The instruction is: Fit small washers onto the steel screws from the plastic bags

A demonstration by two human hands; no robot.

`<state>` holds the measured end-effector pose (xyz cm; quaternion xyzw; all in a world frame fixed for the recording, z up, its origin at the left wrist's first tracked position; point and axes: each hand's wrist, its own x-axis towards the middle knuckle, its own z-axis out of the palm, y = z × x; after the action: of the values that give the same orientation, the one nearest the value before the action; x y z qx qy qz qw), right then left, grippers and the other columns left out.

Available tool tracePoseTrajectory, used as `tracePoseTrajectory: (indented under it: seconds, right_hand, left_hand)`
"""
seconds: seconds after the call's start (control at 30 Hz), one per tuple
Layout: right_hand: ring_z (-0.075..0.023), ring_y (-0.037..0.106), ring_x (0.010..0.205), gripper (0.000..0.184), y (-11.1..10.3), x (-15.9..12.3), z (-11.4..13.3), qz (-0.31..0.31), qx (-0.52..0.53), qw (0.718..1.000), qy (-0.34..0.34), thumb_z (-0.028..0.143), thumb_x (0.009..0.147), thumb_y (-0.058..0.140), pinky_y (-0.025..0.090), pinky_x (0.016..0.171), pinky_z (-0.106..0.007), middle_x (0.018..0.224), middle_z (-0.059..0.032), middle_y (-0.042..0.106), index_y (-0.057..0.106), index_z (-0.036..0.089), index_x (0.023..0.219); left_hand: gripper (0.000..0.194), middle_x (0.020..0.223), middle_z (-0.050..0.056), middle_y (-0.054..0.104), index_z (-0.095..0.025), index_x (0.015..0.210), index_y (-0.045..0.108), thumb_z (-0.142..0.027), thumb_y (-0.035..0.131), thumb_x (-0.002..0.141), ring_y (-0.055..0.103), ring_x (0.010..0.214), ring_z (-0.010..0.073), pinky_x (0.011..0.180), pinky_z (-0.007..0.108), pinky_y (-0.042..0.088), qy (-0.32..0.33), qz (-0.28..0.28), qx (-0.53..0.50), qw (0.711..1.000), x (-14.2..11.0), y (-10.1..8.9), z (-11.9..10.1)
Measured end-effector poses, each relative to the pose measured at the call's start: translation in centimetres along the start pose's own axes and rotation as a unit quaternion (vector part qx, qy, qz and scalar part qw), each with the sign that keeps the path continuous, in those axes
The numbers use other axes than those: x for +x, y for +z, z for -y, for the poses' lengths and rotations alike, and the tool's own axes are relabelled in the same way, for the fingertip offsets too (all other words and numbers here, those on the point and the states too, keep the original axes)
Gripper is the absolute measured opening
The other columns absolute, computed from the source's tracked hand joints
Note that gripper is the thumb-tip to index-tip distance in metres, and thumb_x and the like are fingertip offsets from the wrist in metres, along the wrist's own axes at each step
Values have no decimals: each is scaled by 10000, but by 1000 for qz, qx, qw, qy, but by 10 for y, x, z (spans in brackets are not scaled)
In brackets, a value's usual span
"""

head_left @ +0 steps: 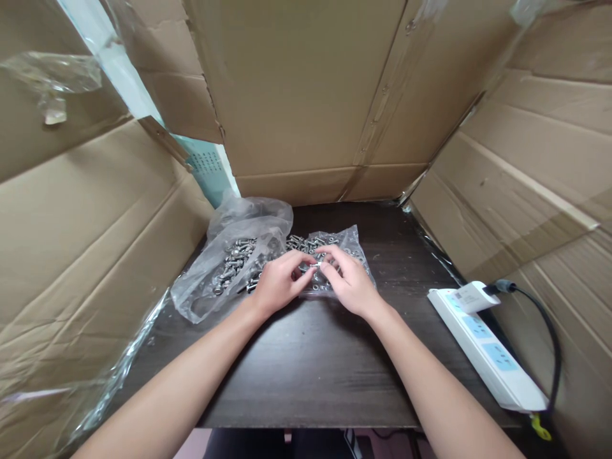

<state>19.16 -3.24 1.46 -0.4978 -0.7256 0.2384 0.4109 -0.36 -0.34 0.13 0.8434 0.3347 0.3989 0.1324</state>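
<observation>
**Two hands are meeting over a small metal piece**

The left hand [281,280] and the right hand [351,280] are working fingertip to fingertip above the middle of the bench [310,363], toward its far half. Between them they are holding a small metal piece [316,264], apparently a bolt, though the fingers are covering too much of it to tell whether anything is sitting on its shank. The left thumb and forefinger are closing on one end, and the right thumb and fingers are curling in on the other, so both hands are pinching rather than lying open.

The step in hand appears to be fine two-handed fingering of that piece. Its next move is calling for a light, steady pinch from each side, with the ends staying in line; a loose grip could be letting it drop among the similar parts below.

Under and beyond the hands, a flat clear bag [351,239] is carrying bolts [299,242] and small rings [316,288]. Beside it, toward the bench's left edge, a crumpled plastic bag [191,293] is holding more bolts. Near the right edge, a white power strip [497,363] is lying lengthwise, with a black plug [502,286] feeding into its far end.
</observation>
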Motion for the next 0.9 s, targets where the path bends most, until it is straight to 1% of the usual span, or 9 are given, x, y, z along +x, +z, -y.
tracePoseTrajectory:
  seconds: [0.07,0.2,0.3,0.37,0.5,0.63,0.7,0.8,0.9]
  right_hand:
    - [-176,632,752,330,0,0,0,9,19,1000,-13,260,951,522,479,704,-298,967,-38,695,622,213,1262]
    - [-173,621,707,290,0,-2,2,32,5,999,-7,299,1028,416,460,709,-302,830,-12,690,669,223,1148]
    - [-169,635,727,299,1,-2,1,13,0,1000,-15,304,992,494,480,719,-306,1000,-37,719,638,228,1243]
    - [-166,639,729,400,2,-2,0,6,4,1000,-25,278,932,573,493,700,-301,1095,-58,711,593,223,1328]
    - [-189,661,756,292,2,-1,-1,4,-10,1000,-9,320,1017,459,493,739,-319,936,-46,730,651,221,1214]
    - [-177,648,757,350,2,-1,0,-5,-1,1000,-16,313,969,543,500,722,-309,1055,-58,718,609,226,1302]
    - [-165,618,689,376,2,-2,1,10,-1,1000,-15,296,950,556,485,680,-299,972,-39,711,605,222,1316]
    - [-174,614,657,327,2,-2,1,20,-4,1000,4,316,1026,422,470,687,-306,759,-5,667,660,220,1229]
    - [-170,636,700,363,2,-2,1,7,7,1000,-8,314,1003,480,489,716,-308,910,-28,707,609,223,1330]
  left_hand:
    - [106,940,27,718,-185,1060,689,-224,629,982,639,669,113,642,227,515,3,1,0,1000,0,0,1]
    - [99,959,26,725,-185,1054,685,-224,632,981,637,655,105,637,223,510,7,-1,4,1000,0,1,2]
    - [94,960,21,724,-187,1055,685,-211,640,975,640,662,102,642,215,512,11,-4,3,1000,0,2,1]
    - [88,962,20,725,-186,1046,685,-195,645,969,644,662,100,637,208,510,18,-4,-1,1000,0,2,1]
    - [80,943,19,725,-185,1041,685,-196,646,973,646,667,102,636,205,507,28,0,1,1000,0,1,1]
    - [90,944,20,721,-189,1053,687,-206,643,977,641,675,107,648,210,512,23,-4,1,1000,0,1,1]
    - [93,960,27,722,-186,1052,688,-200,632,978,637,668,105,638,209,508,31,0,1,1000,-1,1,0]
    - [107,977,32,724,-184,1066,688,-199,618,987,632,668,103,644,213,508,42,8,4,999,-1,1,-1]
    - [94,963,27,722,-181,1052,689,-195,629,980,632,655,98,641,213,506,35,1,5,999,0,2,-1]
